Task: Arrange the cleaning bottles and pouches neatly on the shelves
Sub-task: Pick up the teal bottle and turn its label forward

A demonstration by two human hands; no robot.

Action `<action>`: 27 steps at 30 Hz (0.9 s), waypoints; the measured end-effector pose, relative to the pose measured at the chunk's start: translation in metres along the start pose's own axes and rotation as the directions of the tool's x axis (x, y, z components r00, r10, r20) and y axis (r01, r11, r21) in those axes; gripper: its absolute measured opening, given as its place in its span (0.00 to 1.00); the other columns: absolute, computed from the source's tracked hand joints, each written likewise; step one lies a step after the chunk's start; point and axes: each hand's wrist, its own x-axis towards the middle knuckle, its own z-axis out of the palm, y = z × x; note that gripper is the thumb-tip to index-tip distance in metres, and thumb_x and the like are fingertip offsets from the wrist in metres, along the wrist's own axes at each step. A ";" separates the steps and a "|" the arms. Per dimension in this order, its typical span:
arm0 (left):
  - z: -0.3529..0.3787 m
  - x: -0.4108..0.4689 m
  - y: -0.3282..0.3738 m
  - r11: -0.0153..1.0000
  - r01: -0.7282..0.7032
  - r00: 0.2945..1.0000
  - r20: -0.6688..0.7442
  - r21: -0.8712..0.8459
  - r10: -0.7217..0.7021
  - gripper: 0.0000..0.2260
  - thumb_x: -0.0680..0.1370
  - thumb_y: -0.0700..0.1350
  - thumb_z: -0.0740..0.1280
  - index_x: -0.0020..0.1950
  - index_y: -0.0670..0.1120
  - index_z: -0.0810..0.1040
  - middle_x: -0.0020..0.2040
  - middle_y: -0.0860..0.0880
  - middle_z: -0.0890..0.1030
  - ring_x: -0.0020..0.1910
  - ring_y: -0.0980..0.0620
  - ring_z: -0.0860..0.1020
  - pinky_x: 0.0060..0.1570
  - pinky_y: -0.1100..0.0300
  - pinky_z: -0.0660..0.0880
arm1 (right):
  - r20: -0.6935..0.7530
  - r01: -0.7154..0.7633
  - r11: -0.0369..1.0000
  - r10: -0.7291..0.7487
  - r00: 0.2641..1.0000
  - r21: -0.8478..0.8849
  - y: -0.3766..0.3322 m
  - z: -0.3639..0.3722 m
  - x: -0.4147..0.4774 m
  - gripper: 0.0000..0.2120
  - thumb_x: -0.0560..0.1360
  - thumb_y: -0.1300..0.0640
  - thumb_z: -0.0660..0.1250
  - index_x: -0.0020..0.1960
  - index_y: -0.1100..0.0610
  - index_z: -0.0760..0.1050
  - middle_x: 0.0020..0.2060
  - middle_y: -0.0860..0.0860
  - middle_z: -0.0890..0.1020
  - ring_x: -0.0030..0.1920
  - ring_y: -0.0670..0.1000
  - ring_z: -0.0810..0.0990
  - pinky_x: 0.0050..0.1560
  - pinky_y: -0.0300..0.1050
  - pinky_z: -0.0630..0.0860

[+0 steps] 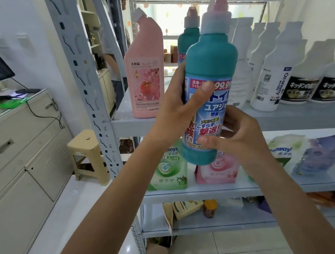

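Teal bottle clamped at label by left hand; right hand fingers curled, steadying base. Rigid plastic, likely weighty (glossy label, slip risk); mid-body hold judged best.

Single head-worn view, looking forward and slightly down from close range at a metal shelf unit; wide-angle, edges bent, perhaps tilted a little. No second view to share.
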 end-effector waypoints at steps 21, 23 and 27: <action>-0.056 -0.057 -0.187 -0.082 -0.120 0.861 0.145 0.989 0.488 0.25 0.75 0.44 0.68 0.71 0.43 0.68 0.66 0.42 0.70 0.68 0.43 0.68 0.73 0.48 0.60 | -0.369 -0.018 0.977 -0.063 0.927 -0.213 0.052 0.032 0.106 0.26 0.63 0.54 0.79 0.57 0.51 0.72 0.47 0.38 0.77 0.45 0.32 0.75 0.39 0.21 0.71; -0.056 -0.055 -0.194 -0.100 -0.119 0.842 0.154 0.988 0.518 0.23 0.75 0.43 0.67 0.70 0.44 0.69 0.65 0.43 0.70 0.67 0.44 0.69 0.73 0.48 0.60 | -0.371 -0.036 0.973 -0.052 0.927 -0.227 0.055 0.034 0.111 0.26 0.64 0.53 0.78 0.57 0.50 0.70 0.47 0.37 0.75 0.44 0.31 0.74 0.37 0.20 0.70; -0.055 -0.048 -0.207 -0.144 -0.096 0.807 0.162 0.985 0.568 0.24 0.73 0.42 0.66 0.70 0.44 0.68 0.63 0.44 0.71 0.67 0.45 0.67 0.71 0.50 0.61 | -0.388 -0.051 0.967 -0.052 0.920 -0.251 0.060 0.037 0.119 0.27 0.64 0.52 0.78 0.57 0.48 0.68 0.48 0.37 0.75 0.44 0.30 0.74 0.39 0.20 0.71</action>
